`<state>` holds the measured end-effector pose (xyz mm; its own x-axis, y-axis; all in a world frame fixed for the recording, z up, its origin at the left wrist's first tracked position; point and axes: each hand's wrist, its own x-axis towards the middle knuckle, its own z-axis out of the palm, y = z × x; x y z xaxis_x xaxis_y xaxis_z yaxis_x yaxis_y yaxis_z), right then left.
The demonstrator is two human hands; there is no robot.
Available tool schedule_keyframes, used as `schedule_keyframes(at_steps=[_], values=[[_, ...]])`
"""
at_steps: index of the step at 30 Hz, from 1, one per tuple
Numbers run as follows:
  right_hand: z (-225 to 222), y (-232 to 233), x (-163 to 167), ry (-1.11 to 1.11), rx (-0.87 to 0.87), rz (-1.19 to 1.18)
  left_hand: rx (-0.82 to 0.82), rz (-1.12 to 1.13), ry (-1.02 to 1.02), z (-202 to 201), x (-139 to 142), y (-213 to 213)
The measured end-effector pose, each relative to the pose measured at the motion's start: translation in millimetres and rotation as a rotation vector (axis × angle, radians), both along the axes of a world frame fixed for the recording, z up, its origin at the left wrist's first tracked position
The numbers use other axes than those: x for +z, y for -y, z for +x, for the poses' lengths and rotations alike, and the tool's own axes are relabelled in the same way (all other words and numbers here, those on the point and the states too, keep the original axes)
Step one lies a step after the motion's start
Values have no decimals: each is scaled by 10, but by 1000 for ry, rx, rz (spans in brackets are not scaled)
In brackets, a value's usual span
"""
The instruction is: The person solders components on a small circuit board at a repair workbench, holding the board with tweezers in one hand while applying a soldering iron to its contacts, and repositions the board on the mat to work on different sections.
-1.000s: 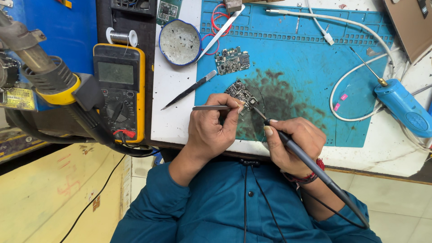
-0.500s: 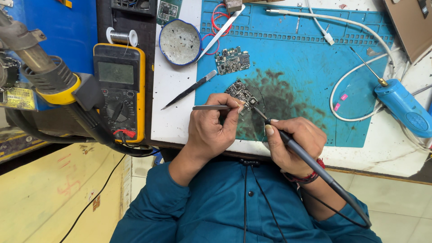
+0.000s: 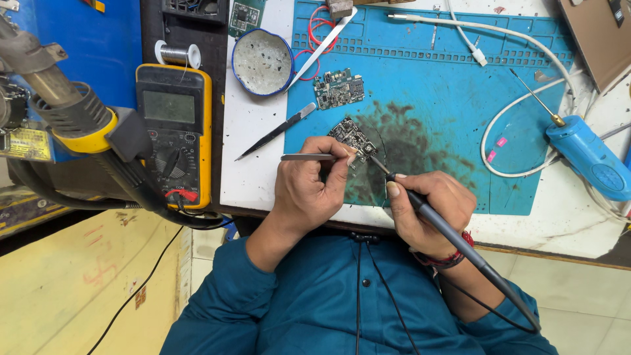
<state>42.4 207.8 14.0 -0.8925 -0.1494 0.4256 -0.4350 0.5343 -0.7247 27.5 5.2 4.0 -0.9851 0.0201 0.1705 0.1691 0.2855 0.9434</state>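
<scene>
- Head view showed the blue work mat (image 3: 460, 98) covering most of the table, with a dark burnt stain near its front edge.
- On that stain lay the small circuit board (image 3: 351, 136), near the mat's front left corner; soldering on it seemed under way, not finished.
- Right hand (image 3: 430, 210) had its fingers pressed together around the soldering iron (image 3: 420, 204), the tip touching the board's edge.
- Left hand (image 3: 309, 187) pinched the tweezers (image 3: 305, 157) between thumb and fingers beside the board.
- A second board (image 3: 338, 89) lay untouched toward the mat's back left corner.
- The joint itself was too small to judge; the tweezer tips were hidden by fingers.
</scene>
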Motion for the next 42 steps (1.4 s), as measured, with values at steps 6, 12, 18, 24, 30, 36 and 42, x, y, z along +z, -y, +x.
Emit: schedule_keyframes(at_steps=[6,12,18,24,30,36,42], values=[[2,3,3,1,-9,3,-1,-7,-12,2,0,3],[-3,2,16,-3,-7,8,-2,0,-5,6,5,1],[3,0,21,3,-10,4,-5,0,-8,7,4,0],[5,0,16,-6,-19,7,-6,-5,-21,5,7,0],[0,0,14,-9,-17,7,-7,11,-4,8,10,0],[4,-3,17,-4,-20,11,-5,-2,-24,5,10,-1],[6,-7,-11,-8,-22,16,0,9,-7,8,0,0]])
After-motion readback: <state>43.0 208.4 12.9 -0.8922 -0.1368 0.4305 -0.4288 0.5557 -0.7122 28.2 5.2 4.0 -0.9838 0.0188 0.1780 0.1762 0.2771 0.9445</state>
